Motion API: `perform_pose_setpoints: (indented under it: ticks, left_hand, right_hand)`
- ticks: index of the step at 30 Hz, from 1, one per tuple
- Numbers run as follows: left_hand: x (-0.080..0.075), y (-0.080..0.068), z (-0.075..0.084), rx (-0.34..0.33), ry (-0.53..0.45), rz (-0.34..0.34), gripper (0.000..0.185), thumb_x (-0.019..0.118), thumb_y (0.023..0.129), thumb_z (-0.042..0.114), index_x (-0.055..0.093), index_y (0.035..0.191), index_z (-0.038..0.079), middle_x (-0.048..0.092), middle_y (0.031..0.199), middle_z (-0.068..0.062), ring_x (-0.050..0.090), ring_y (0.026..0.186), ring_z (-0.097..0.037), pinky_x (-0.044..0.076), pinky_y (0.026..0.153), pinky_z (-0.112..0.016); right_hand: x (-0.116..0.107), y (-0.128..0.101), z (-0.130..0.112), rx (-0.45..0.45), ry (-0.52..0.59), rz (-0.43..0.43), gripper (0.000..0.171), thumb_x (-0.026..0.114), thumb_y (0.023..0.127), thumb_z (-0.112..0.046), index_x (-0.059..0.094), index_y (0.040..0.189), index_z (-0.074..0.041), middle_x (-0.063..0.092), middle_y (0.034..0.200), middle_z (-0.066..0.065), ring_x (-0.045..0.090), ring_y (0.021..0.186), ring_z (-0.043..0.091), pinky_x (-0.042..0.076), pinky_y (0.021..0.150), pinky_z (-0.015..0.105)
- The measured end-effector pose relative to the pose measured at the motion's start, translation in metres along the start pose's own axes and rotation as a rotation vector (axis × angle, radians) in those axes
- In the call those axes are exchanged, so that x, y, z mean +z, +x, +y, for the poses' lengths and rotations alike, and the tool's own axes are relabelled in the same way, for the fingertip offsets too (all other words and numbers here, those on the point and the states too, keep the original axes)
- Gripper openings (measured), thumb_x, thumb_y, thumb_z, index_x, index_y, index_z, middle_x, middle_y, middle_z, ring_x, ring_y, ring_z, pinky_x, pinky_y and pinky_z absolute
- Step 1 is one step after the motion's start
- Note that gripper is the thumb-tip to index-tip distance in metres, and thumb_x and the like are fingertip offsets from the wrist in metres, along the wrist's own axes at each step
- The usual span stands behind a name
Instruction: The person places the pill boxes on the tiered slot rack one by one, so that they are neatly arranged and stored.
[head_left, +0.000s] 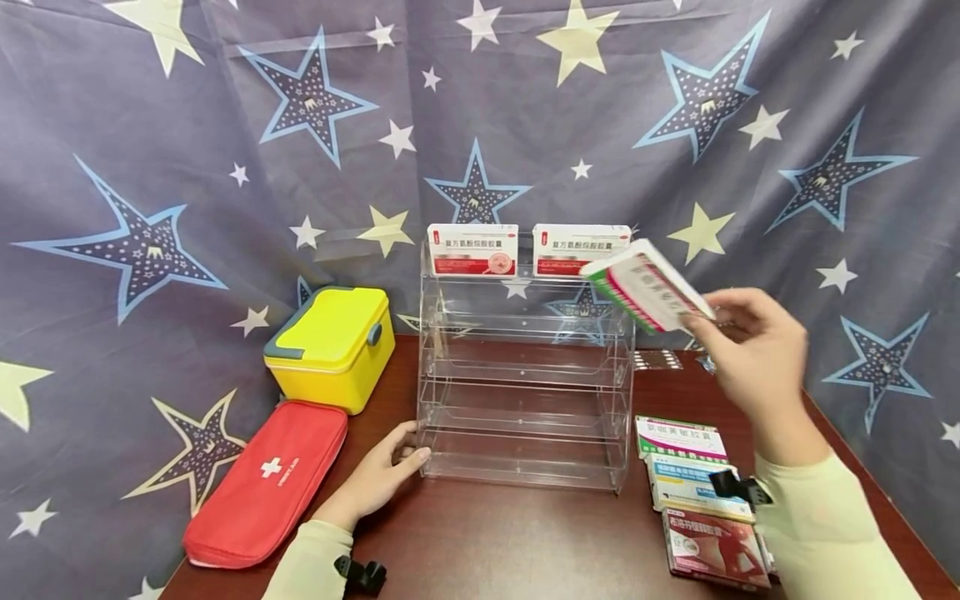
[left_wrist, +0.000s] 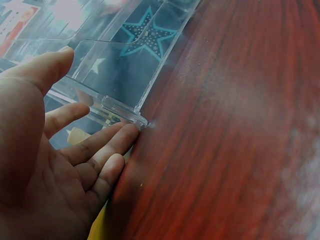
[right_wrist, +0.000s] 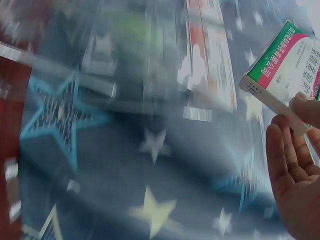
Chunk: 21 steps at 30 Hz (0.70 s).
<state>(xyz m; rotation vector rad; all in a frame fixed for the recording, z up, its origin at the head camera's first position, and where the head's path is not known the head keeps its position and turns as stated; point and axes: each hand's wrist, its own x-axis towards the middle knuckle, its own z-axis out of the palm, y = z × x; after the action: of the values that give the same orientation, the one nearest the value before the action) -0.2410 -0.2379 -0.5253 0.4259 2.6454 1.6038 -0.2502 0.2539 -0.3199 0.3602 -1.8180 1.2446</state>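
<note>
A clear acrylic display rack (head_left: 525,408) with several tiers stands on the table. Two white-and-red medicine boxes (head_left: 472,250) are upright on its top tier. My right hand (head_left: 757,358) pinches a white, green and magenta medicine box (head_left: 648,287) by one end, tilted in the air at the rack's upper right. That box (right_wrist: 287,75) also shows in the right wrist view, between thumb and fingers. My left hand (head_left: 386,475) rests against the rack's lower left side. In the left wrist view its fingertips (left_wrist: 129,131) touch the rack's corner, thumb apart.
On the right of the table lie a green-and-white box (head_left: 682,437), a blue-and-yellow box (head_left: 686,487) and a dark red box (head_left: 712,546). Blister packs (head_left: 657,360) lie behind them. A yellow lidded case (head_left: 330,350) and a red first-aid pouch (head_left: 262,492) are at left.
</note>
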Motion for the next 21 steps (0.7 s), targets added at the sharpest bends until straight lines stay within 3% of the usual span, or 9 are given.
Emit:
perform_pose_setpoints:
  ticks: [3,9,15,21]
  left_hand:
    - [0.0,0.0,0.0,-0.006,0.004,0.007,0.05,0.071,0.102,0.031,0.055,0.146,0.015,0.064,0.126,-0.01,0.062,0.112,-0.024,0.051,0.095,-0.039]
    - [0.002,0.001,-0.006,-0.004,0.019,0.01,0.05,0.071,0.102,0.032,0.055,0.147,0.016,0.065,0.123,-0.008,0.063,0.108,-0.021,0.051,0.092,-0.036]
    - [0.003,0.001,-0.007,-0.006,0.024,0.011,0.049,0.071,0.102,0.034,0.055,0.146,0.019,0.066,0.122,-0.005,0.063,0.108,-0.02,0.051,0.092,-0.035]
    - [0.002,0.002,-0.005,-0.003,0.028,0.005,0.049,0.07,0.102,0.034,0.054,0.147,0.021,0.066,0.121,-0.005,0.063,0.107,-0.02,0.05,0.092,-0.033]
  right_hand:
    - [0.033,0.011,-0.01,-0.1,0.018,-0.092,0.027,0.086,0.077,0.013,0.075,0.1,0.007,0.069,0.078,0.01,0.062,0.064,0.002,0.051,0.064,0.013]
    - [0.091,0.027,-0.018,-0.178,-0.091,-0.263,0.021,0.088,0.084,-0.001,0.077,0.101,-0.006,0.07,0.097,0.005,0.071,0.076,0.013,0.058,0.071,0.022]
    - [0.131,0.03,-0.018,-0.163,-0.241,-0.384,0.02,0.084,0.09,-0.01,0.076,0.108,-0.01,0.069,0.103,0.008,0.073,0.08,0.019,0.058,0.072,0.04]
    - [0.158,0.03,-0.015,-0.128,-0.267,-0.471,0.019,0.085,0.091,-0.015,0.076,0.107,-0.012,0.07,0.109,0.004,0.074,0.081,0.016,0.057,0.077,0.037]
